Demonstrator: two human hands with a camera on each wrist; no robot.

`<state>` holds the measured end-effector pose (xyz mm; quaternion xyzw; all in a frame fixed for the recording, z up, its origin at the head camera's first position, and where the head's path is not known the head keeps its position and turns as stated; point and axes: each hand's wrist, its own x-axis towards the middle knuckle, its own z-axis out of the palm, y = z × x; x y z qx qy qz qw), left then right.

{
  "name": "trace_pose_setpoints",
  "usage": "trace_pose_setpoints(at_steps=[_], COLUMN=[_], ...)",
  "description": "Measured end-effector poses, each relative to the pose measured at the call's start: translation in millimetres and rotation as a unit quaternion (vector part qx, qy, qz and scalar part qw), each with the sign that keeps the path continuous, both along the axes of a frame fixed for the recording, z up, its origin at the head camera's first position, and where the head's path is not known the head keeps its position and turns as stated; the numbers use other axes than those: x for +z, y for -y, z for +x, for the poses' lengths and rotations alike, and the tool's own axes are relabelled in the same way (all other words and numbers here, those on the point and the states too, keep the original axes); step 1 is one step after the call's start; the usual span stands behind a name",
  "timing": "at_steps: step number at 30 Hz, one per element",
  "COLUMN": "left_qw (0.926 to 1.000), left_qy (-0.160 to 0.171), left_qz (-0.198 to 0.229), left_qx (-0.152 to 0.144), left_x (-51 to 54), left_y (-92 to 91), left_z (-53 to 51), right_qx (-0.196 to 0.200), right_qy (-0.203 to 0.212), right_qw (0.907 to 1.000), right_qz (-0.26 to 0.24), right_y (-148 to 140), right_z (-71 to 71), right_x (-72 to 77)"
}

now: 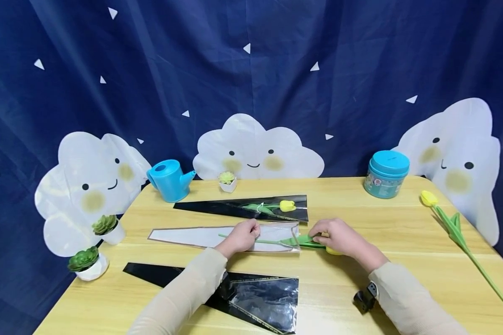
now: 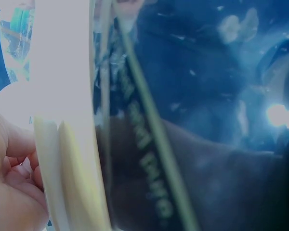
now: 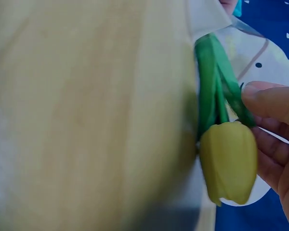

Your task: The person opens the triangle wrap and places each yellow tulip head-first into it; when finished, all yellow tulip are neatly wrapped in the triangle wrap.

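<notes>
A white flower sleeve (image 1: 178, 235) with a clear front lies across the middle of the table, its wide mouth to the right. A yellow artificial tulip (image 3: 229, 161) has its stem inside the sleeve, while its bloom lies outside the mouth. My right hand (image 1: 339, 238) pinches the tulip by a green leaf close below the bloom. Over the sleeve's middle, my left hand (image 1: 244, 236) has curled fingers gripping the film; its fingertips are partly hidden. In the left wrist view, the curled fingers (image 2: 19, 168) show beside the pale table edge.
A black sleeve (image 1: 241, 204) holding another yellow tulip lies behind; another black sleeve (image 1: 264, 295) lies in front, under my left forearm. A loose tulip (image 1: 457, 235) lies at right. Around the edges stand a blue watering can (image 1: 169, 181), a blue-lidded jar (image 1: 386, 174) and small potted succulents (image 1: 90, 265).
</notes>
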<state>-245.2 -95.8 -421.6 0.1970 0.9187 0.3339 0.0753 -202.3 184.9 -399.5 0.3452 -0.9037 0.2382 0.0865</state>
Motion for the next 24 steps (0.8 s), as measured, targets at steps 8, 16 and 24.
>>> trace_pose_setpoints(at_steps=[8, 16, 24], left_qw=[1.0000, 1.0000, 1.0000], left_qy=[0.003, -0.001, -0.005], left_qz=[-0.003, 0.000, -0.005], left_qx=[0.004, 0.003, 0.006], left_x=[-1.3, 0.6, -3.4], left_y=[-0.8, -0.9, -0.8], left_z=[-0.5, -1.4, -3.7], right_qx=[-0.001, -0.029, -0.046], right_qy=[0.056, 0.113, 0.127], right_qw=[0.9984, 0.9931, 0.9889], right_qz=[0.012, -0.011, -0.061], right_y=[-1.7, -3.1, -1.6], right_z=[-1.7, -4.7, -3.8], right_x=[-8.2, -11.5, -15.2])
